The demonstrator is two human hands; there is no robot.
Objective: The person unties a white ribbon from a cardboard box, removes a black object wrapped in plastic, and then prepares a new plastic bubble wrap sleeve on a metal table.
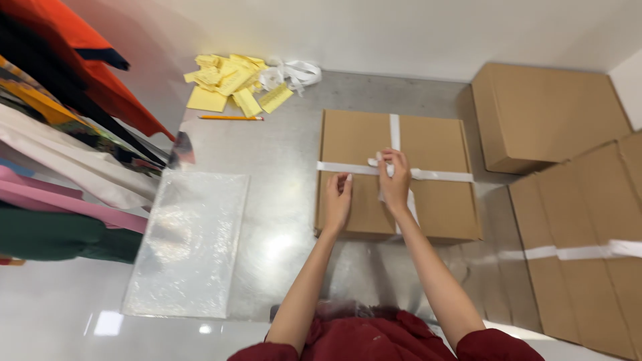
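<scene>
I judge the tying nearly done: my right hand (394,175) pinches the white ribbon (441,176) where it crosses atop the cardboard box (354,144), my left hand (338,197) lying flat and open beside it, the knot unfinished.

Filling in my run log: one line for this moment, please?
left hand: flat on cardboard box | right hand: pinching white ribbon at crossing | pencil: apart

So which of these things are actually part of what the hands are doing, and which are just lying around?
In use: flat cardboard box, white ribbon crossed over it, left hand, right hand.

Lying about: yellow paper slips, pencil, clear plastic bag, other cardboard boxes, hanging clothes.
</scene>
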